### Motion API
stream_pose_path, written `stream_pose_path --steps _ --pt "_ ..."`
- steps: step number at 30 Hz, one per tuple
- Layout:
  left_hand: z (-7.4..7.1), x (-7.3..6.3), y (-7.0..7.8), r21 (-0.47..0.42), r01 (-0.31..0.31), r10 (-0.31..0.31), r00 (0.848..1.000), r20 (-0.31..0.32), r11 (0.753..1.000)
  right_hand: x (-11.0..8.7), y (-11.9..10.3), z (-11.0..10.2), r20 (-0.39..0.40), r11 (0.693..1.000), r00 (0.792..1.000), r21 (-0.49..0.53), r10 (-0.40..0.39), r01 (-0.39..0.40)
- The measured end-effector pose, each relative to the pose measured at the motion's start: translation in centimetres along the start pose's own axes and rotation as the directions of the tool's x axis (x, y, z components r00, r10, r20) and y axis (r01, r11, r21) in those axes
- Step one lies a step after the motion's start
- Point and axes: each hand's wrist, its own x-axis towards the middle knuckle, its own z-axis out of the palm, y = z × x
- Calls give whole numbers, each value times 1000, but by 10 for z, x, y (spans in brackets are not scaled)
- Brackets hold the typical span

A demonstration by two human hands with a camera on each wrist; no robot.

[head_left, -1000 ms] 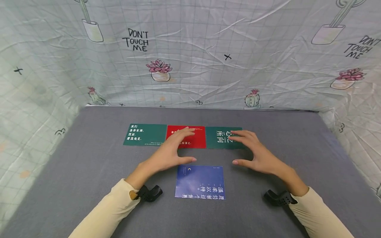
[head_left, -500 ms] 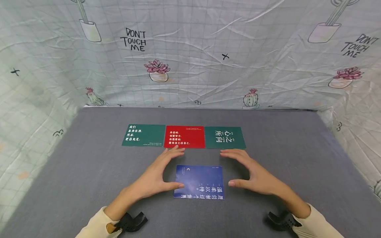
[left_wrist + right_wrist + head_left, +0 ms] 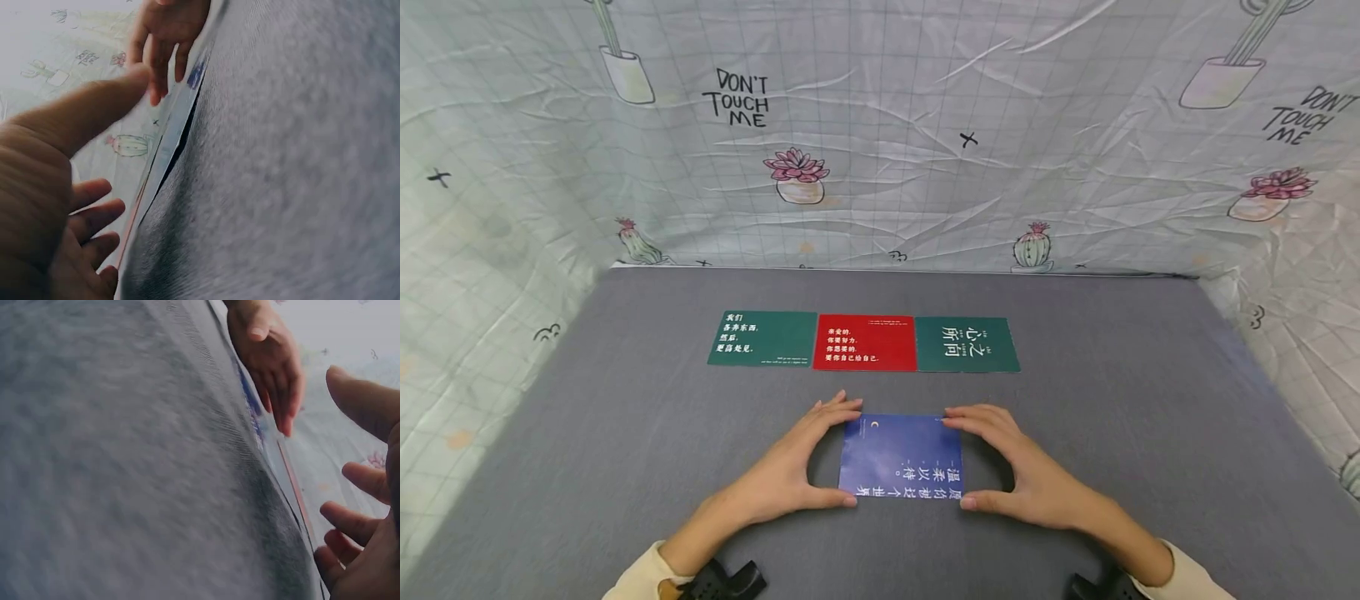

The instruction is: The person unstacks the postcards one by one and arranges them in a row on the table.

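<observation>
A blue square card [image 3: 901,454] with white characters and a small yellow moon lies flat on the grey tabletop. My left hand [image 3: 782,471] is at its left side, fingertips by the far corner and thumb by the near corner. On the opposite side, my right hand [image 3: 1037,479] spans the right edge the same way. Both hands are spread in a wide C-shape, and firm contact with the card cannot be told. In the left wrist view, the thumb [image 3: 94,112] stands well apart from the fingers. The right wrist view shows a similarly spread thumb [image 3: 365,403].
Beyond the blue card lies a row of cards: a green card [image 3: 762,339], a red card [image 3: 865,342] and another green card [image 3: 967,345], edge to edge. A patterned cloth [image 3: 880,133] hangs behind and beside the grey tabletop [image 3: 1150,400].
Both hands have drawn back from over the far row of cards and come down around the blue card's left and right sides. The cards have stayed in place.
</observation>
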Motion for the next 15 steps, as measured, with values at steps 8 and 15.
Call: stream_pose_path --steps 8,15 --pt "6 -1 -4 73 -8 8 1000 9 997 -3 3 12 -48 990 993 -86 107 -111" --pt "6 -1 -3 116 6 -7 1000 5 993 -4 2 18 -76 981 990 -144 122 -132"
